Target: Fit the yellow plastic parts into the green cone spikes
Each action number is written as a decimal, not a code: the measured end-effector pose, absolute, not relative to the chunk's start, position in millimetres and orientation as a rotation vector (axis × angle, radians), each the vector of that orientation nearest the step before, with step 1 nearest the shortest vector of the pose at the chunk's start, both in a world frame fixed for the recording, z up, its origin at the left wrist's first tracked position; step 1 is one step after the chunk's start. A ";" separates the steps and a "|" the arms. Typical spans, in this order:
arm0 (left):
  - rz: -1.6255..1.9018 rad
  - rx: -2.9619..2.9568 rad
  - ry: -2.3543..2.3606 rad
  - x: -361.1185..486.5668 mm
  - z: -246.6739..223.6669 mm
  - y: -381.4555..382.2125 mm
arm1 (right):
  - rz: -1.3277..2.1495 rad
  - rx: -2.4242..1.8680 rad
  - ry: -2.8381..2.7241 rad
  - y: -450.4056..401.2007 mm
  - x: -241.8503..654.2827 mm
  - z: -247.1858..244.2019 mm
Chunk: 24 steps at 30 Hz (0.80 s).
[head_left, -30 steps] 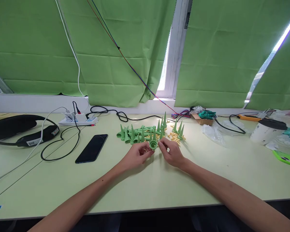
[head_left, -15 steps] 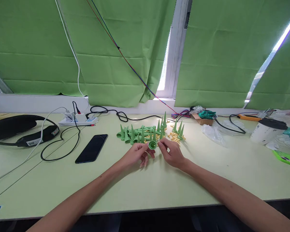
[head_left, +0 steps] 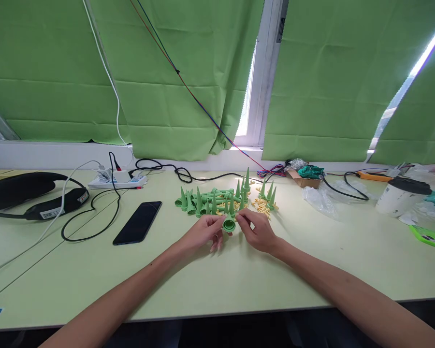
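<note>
The thumb and forefinger of the left hand pinch one green plastic piece with a round hollow mouth, held between the two hands; its other fingers hang loosely below. The fingers of the right hand are bent close together just beside this piece, but I cannot tell if they pinch something small. Behind, many green plastic pieces, some upright and pointed, overlap too much for an exact count. To their right, three pointed green plastic cones stand among uncountable small cream-coloured bits. Farther out on the pale green counter are one black smartphone and one white cup with black lid. Compared with half a second ago, the held mouth is slightly lower and tilts more downward; the right hand stays nearly unmoved.
</note>
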<state>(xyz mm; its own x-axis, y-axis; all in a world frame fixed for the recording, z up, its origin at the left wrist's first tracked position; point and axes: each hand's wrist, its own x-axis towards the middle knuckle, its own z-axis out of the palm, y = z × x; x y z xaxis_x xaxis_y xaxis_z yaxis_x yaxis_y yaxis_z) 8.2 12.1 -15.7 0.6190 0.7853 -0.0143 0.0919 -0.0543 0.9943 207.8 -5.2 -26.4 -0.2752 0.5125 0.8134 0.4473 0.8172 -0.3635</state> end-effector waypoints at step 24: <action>0.801 1.665 0.764 7.1 -6.1 6.5 | 0.091 -0.759 -1.942 -2.9 208.2 -30.3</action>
<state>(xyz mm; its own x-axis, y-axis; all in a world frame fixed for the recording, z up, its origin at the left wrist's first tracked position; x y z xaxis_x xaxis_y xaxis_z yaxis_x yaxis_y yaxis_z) 7.1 6.5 -6.1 0.5662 0.8148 0.1243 0.0867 -0.2089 0.9741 208.2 -2.9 -30.3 -0.2958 0.5433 0.7857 0.4671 0.7997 -0.3772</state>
